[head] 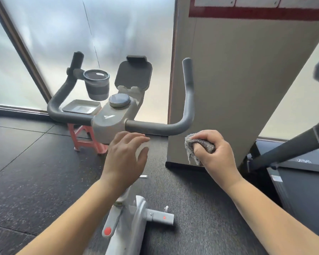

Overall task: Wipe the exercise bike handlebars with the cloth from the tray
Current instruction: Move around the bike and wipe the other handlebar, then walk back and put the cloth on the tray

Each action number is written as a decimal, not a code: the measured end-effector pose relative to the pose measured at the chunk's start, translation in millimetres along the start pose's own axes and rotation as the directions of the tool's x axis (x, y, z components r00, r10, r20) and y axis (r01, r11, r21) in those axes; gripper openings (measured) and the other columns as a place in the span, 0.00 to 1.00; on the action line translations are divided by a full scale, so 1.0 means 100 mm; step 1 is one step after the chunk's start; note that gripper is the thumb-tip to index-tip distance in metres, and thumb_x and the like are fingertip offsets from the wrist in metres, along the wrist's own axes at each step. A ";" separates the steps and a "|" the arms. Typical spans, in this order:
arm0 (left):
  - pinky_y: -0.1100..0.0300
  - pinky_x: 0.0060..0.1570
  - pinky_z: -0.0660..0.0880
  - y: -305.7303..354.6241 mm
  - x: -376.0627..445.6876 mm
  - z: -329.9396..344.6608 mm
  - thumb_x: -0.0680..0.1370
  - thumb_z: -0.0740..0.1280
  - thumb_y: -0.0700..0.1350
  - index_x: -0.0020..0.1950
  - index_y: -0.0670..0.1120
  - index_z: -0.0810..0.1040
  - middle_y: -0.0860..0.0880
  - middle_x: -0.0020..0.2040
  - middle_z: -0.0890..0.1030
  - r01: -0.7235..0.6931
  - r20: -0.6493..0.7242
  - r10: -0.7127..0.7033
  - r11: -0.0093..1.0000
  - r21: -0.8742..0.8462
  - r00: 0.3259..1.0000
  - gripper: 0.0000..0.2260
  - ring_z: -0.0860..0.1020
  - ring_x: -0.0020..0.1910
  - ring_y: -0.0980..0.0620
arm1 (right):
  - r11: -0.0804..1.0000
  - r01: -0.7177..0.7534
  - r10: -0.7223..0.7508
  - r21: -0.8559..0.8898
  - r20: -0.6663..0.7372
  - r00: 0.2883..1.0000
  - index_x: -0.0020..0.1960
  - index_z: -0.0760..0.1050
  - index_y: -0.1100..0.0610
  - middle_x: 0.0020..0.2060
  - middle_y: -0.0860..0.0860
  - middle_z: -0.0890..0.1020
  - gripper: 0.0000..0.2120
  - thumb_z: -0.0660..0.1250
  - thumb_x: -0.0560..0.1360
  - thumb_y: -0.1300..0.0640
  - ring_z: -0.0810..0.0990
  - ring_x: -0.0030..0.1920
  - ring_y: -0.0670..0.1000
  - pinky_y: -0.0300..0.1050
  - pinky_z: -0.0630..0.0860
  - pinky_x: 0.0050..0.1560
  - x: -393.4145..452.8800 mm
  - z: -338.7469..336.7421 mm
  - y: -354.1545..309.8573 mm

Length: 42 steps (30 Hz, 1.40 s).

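The exercise bike's grey padded handlebars (189,100) curve up on both sides of a light grey console (109,120). My right hand (215,153) grips a crumpled grey cloth (195,146) just below the right handlebar's bend, apart from the bar. My left hand (126,157) hovers with straight fingers below the console, holding nothing and touching nothing. A white tray (81,107) sits behind the left bar on a pink stool (85,137).
A grey cup holder (97,84) and a dark tablet holder (133,72) stand on the bike. A beige pillar (238,80) rises close behind the right bar. Another machine (293,150) stands at right. Below me are the bike's white frame (129,218) and dark rubber floor.
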<state>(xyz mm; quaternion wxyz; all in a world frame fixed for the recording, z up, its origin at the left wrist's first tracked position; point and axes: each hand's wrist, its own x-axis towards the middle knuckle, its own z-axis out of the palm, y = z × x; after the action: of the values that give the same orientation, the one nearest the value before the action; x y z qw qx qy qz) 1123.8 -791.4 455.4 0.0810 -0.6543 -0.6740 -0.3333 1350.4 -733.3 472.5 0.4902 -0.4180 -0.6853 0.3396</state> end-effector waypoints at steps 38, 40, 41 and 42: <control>0.51 0.59 0.67 1.47 -3.59 0.01 0.78 0.57 0.59 0.62 0.50 0.72 0.50 0.61 0.78 -0.098 0.671 -0.204 0.919 0.383 0.712 0.18 0.73 0.61 0.45 | 0.778 -0.257 0.416 -0.573 0.165 0.894 0.39 0.73 0.52 0.43 0.53 0.72 0.10 0.73 0.70 0.50 0.74 0.34 0.49 0.40 0.69 0.29 -3.41 -1.37 0.37; 0.51 0.59 0.68 1.50 -3.85 -0.05 0.78 0.57 0.58 0.65 0.51 0.70 0.50 0.62 0.78 -0.069 0.692 -0.220 0.929 0.364 0.688 0.20 0.73 0.61 0.45 | 0.773 -0.280 0.440 -0.570 0.162 0.883 0.43 0.76 0.51 0.45 0.52 0.72 0.07 0.73 0.70 0.51 0.75 0.36 0.49 0.39 0.69 0.28 -3.69 -1.38 0.30; 0.50 0.58 0.68 1.53 -3.98 -0.08 0.78 0.57 0.58 0.67 0.51 0.68 0.49 0.62 0.77 -0.057 0.705 -0.227 0.933 0.355 0.672 0.20 0.73 0.61 0.44 | 0.777 -0.303 0.456 -0.552 0.163 0.875 0.45 0.77 0.51 0.45 0.52 0.72 0.08 0.73 0.70 0.50 0.76 0.36 0.50 0.39 0.70 0.27 -3.83 -1.39 0.27; 0.50 0.58 0.68 1.57 -4.11 -0.12 0.78 0.57 0.58 0.68 0.51 0.66 0.49 0.63 0.77 -0.056 0.720 -0.231 0.935 0.350 0.654 0.21 0.73 0.62 0.44 | 0.780 -0.325 0.473 -0.535 0.163 0.866 0.46 0.78 0.51 0.46 0.51 0.72 0.08 0.73 0.69 0.50 0.77 0.35 0.52 0.39 0.71 0.26 -3.97 -1.41 0.24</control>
<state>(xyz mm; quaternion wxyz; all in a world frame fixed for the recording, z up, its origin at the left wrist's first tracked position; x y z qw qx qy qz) 1320.7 -1150.7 293.8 -0.1088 -0.6747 -0.7250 0.0856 1558.7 -1074.7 338.6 0.1782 -0.6110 -0.7070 0.3084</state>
